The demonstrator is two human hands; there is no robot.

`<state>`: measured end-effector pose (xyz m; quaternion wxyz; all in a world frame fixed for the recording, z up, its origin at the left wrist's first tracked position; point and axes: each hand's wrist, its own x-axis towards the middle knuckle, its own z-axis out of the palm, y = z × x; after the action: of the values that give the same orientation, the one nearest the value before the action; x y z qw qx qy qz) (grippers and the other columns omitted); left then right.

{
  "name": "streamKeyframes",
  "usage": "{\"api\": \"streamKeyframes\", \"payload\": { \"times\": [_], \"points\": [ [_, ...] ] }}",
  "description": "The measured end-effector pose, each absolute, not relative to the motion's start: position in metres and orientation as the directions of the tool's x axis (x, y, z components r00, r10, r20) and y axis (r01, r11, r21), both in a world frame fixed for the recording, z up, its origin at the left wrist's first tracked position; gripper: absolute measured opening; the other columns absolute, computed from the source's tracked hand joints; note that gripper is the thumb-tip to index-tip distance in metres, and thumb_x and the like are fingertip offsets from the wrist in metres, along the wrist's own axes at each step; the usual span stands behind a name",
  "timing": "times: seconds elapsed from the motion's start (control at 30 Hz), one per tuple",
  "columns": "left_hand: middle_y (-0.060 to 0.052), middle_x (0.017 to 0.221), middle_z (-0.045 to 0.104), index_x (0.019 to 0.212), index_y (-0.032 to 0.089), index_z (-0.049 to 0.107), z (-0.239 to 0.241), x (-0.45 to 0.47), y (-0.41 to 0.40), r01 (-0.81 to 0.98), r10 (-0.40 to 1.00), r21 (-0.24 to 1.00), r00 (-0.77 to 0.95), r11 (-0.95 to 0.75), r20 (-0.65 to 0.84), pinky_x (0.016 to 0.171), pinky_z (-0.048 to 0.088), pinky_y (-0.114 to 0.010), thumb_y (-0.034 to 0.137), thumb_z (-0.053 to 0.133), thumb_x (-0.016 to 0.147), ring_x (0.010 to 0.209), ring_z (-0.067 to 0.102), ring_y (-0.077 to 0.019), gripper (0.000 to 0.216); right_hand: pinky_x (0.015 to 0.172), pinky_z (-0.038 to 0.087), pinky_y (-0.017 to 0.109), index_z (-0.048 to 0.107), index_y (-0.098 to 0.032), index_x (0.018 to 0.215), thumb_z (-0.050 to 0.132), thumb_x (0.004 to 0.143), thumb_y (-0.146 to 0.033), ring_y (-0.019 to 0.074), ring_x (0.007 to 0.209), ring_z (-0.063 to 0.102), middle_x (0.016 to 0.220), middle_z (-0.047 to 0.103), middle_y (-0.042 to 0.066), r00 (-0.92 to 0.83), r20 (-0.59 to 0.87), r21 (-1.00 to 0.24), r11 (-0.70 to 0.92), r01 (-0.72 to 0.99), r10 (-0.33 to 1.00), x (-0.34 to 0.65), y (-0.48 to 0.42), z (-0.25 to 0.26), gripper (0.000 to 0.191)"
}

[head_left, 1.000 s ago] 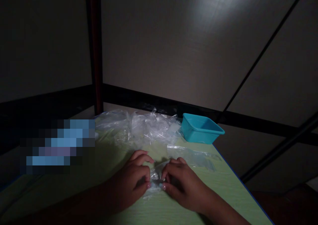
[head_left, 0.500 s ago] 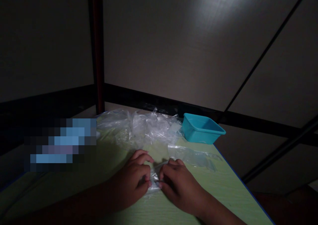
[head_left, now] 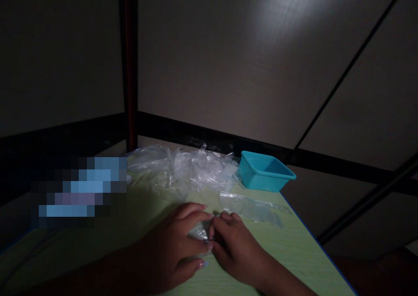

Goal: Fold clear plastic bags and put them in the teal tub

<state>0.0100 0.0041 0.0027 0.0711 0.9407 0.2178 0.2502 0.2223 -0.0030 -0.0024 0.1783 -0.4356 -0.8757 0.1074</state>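
A small crinkled piece of clear plastic (head_left: 200,232), which looks like a bag, lies on the table between my hands. My right hand (head_left: 235,246) pinches its right side between thumb and curled fingers. Over its left part reaches my left hand (head_left: 181,239), fingers spread and stretched toward the right hand, the thumb apart below. The left fingertips come close to the right fingers; whether they press the plastic I cannot tell. Just beyond the right hand, a flat clear plastic bag (head_left: 253,206) rests on the table.
A heap of crumpled clear plastic bags (head_left: 204,167) covers the far part of the light green table (head_left: 287,261). At the far right edge stands a turquoise plastic basket (head_left: 266,180). A pixelated blue patch (head_left: 86,187) sits at the left. Dark-trimmed walls rise behind.
My left hand has gone from a pinch on the plastic to spread fingers, shifting slightly right and nearer. The right hand keeps its pinch in nearly the same place.
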Motion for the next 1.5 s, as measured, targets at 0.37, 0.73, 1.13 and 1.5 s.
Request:
{"api": "streamKeyframes", "payload": {
  "times": [0.37,0.73,1.13,1.5],
  "points": [
    [-0.003,0.150,0.006,0.125,0.031,0.050,-0.002,0.001,0.010,0.331,0.387,0.216,0.863,-0.918,0.324,0.104,0.020,-0.055,0.037,0.062,0.077,0.134,0.015,-0.0353,0.050,0.081,0.037,0.035,0.049,-0.020,0.092,0.042,0.086,-0.019,0.0193,0.088,0.049,0.090,0.055,0.004,-0.486,0.374,-0.402,0.610,0.683,0.790,0.229,-0.001,0.009,0.009],
    [-0.010,0.149,0.003,0.138,0.027,0.032,-0.001,0.003,0.006,0.418,0.495,0.309,0.836,-0.854,0.237,0.102,0.023,-0.057,0.054,0.056,0.078,0.133,0.008,-0.0395,0.070,0.104,-0.004,0.060,0.000,-0.027,0.143,0.028,0.095,-0.038,0.0261,0.136,0.003,0.150,0.007,0.005,-0.603,0.104,-0.240,0.608,0.757,0.791,0.236,-0.004,0.006,0.057],
    [0.004,0.150,0.011,0.119,0.042,0.053,0.013,0.003,0.003,0.276,0.357,0.283,0.886,-0.919,0.295,0.101,0.024,-0.059,0.049,0.064,0.074,0.131,0.018,-0.0391,0.047,0.105,-0.004,0.059,0.001,-0.031,0.143,0.025,0.097,-0.035,0.0231,0.136,0.007,0.148,0.011,0.003,-0.566,0.104,-0.326,0.566,0.758,0.818,0.252,0.007,0.002,0.052],
    [0.001,0.150,0.006,0.126,0.040,0.047,-0.001,0.000,0.008,0.284,0.371,0.292,0.875,-0.913,0.311,0.101,0.023,-0.059,0.054,0.062,0.074,0.132,0.015,-0.0391,0.056,0.105,-0.003,0.058,0.003,-0.028,0.143,0.023,0.096,-0.037,0.0236,0.135,0.009,0.148,0.012,0.004,-0.597,0.048,-0.349,0.574,0.741,0.801,0.250,0.003,0.002,0.051]
  ]
}}
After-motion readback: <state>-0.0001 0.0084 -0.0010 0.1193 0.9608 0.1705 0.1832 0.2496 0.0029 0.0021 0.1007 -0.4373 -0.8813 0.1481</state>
